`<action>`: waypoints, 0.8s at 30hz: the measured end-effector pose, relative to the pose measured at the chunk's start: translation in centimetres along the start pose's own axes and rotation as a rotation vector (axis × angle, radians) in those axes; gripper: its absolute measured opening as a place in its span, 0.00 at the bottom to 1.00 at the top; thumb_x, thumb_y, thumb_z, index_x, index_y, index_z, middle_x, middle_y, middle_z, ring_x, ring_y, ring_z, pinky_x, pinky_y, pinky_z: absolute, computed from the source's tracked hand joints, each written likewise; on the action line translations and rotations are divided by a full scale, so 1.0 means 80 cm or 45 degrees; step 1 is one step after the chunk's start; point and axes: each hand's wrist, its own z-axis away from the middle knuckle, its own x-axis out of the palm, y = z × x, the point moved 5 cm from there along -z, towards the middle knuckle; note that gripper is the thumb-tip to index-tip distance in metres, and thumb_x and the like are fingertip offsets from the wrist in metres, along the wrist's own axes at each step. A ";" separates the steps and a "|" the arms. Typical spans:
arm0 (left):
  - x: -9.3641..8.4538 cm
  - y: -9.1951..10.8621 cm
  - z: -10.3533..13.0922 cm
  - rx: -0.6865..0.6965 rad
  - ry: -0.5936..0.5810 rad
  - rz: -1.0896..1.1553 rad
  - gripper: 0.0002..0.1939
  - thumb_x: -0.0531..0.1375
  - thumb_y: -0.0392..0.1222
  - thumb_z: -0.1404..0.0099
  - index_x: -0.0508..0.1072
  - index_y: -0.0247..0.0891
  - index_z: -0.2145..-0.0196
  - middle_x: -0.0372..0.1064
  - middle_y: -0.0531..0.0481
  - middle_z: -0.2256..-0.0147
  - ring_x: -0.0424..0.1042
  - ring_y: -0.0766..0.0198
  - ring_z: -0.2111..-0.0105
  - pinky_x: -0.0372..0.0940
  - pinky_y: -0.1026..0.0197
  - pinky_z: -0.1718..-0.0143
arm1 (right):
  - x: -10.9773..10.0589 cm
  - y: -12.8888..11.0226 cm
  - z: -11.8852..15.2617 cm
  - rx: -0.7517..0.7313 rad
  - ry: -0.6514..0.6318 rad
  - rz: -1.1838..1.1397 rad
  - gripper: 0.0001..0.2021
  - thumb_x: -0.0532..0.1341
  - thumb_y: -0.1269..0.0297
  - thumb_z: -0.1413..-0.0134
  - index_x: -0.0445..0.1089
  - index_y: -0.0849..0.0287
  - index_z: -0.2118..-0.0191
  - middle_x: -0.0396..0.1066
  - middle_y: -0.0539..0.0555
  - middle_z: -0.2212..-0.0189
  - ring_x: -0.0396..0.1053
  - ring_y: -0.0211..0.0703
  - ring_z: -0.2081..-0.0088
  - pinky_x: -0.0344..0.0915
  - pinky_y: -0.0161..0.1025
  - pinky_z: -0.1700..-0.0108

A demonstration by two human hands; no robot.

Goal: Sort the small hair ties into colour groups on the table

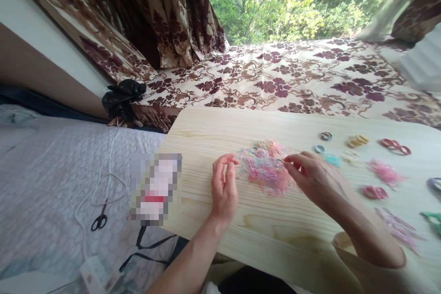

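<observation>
My right hand (312,177) pinches a light blue hair tie (279,162) between thumb and fingertips, over the right side of a mixed pile of small elastic bands (268,177). The pile is pink, lilac and pale blue, with several thicker hair ties (261,147) on its far part. At its left edge, my left hand (223,183) hovers with fingers loosely bent and the thumb apart; nothing shows in it. Beyond my right hand lie a blue hair tie (319,149) and a small heap of turquoise bands (332,160).
Sorted on the wooden table (203,133) are yellow hair ties (358,141), red hair ties (395,146), pink hair ties (375,192), pink bands (386,172) and lilac bands (399,227). Scissors (99,221) and a power strip (93,273) lie on the bed at left.
</observation>
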 end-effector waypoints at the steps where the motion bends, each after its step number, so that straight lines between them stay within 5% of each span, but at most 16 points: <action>1: 0.000 -0.001 0.000 -0.001 -0.003 -0.003 0.17 0.52 0.52 0.29 0.72 0.39 0.54 0.71 0.46 0.60 0.71 0.60 0.55 0.64 0.57 0.48 | 0.003 0.000 -0.004 0.028 -0.023 0.023 0.16 0.54 0.55 0.42 0.78 0.54 0.66 0.74 0.54 0.70 0.67 0.40 0.74 0.54 0.36 0.75; 11: 0.000 -0.004 0.000 -0.015 -0.003 0.013 0.17 0.52 0.53 0.29 0.72 0.40 0.53 0.70 0.46 0.59 0.70 0.60 0.55 0.64 0.57 0.48 | 0.014 0.001 -0.012 0.078 -0.092 0.069 0.15 0.54 0.57 0.41 0.75 0.54 0.70 0.73 0.53 0.70 0.68 0.42 0.71 0.55 0.37 0.72; 20: 0.001 -0.004 0.000 -0.018 -0.010 0.032 0.16 0.52 0.51 0.28 0.71 0.39 0.53 0.70 0.46 0.59 0.69 0.60 0.54 0.63 0.57 0.47 | 0.002 -0.001 -0.002 -0.010 0.127 -0.195 0.14 0.55 0.56 0.44 0.77 0.54 0.70 0.74 0.53 0.71 0.68 0.39 0.75 0.57 0.36 0.73; 24: 0.001 -0.006 0.001 -0.030 -0.014 0.046 0.16 0.52 0.52 0.29 0.71 0.40 0.53 0.70 0.46 0.59 0.69 0.60 0.54 0.63 0.57 0.47 | 0.000 0.003 -0.002 0.059 0.098 -0.324 0.16 0.55 0.54 0.45 0.77 0.55 0.69 0.73 0.51 0.77 0.68 0.40 0.77 0.57 0.36 0.74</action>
